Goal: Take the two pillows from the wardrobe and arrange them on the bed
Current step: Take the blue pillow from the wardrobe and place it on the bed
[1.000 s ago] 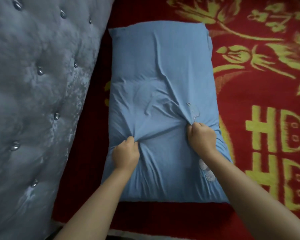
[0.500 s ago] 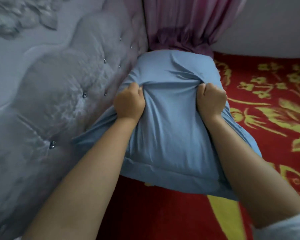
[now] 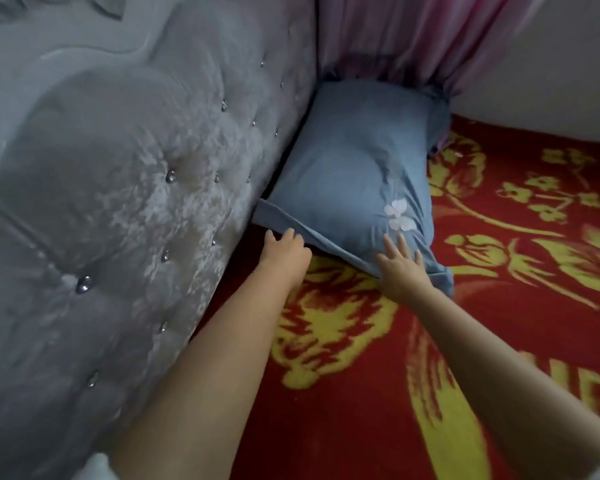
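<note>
1. The bed (image 3: 499, 341) is the working surface and fills the lower right; it is covered by a red spread patterned with large yellow flowers and leaves, soft-looking and flat.
2. One grey headboard (image 3: 118, 202) rises along the bed's left side; it looks like crushed velvet, padded and tufted, with small shiny studs set in the dimples.
3. A pale plain wall (image 3: 551, 81) closes off the far side of the bed, at upper right.
4. One pink curtain (image 3: 413, 39) hangs beyond the bed's far corner, gathered into folds, its lower edge bunched just behind the pillow.
5. One blue pillow (image 3: 354, 161) is in view; it lies on the bed in the far corner, its left long edge against the headboard and its far end under the curtain. The cover is smooth cotton-like cloth, creased near the front, with a flat border flap and a small white flower (image 3: 397, 214) sewn near the front right.
6. Two bare forearms reach from the bed's near edge toward the pillow.
7. The left hand (image 3: 284, 251) has its fingers loosely curled at the pillow's front border flap, touching it; whether it grips the cloth cannot be told.
8. The right hand (image 3: 400, 268) is spread wide and flat, fingers apart, resting on the pillow's front right corner.
</note>
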Available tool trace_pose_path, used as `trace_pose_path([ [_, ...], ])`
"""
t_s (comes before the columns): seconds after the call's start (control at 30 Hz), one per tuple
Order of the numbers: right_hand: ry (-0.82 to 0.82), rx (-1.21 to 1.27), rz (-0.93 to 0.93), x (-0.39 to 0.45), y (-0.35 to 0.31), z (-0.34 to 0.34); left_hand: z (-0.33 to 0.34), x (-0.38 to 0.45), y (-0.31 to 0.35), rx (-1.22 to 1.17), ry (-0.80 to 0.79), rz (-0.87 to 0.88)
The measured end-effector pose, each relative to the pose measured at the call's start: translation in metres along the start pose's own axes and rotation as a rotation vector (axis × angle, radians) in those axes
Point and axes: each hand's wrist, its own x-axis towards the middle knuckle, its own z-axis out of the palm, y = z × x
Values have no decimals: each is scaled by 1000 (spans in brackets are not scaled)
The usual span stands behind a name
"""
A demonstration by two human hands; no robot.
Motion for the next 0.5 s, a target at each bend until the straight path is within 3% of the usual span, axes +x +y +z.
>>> trace_pose_path([
  [0.2, 138, 146, -71, -54, -19, -19, -10, -37, 16, -191, 297, -108],
  [0.33, 281, 122, -113, -103, -17, -57, -36, -76, 40, -241, 348, -149],
  [0.5, 341, 102, -208, -164, 3, -91, -63, -130, 79, -272, 413, -257],
])
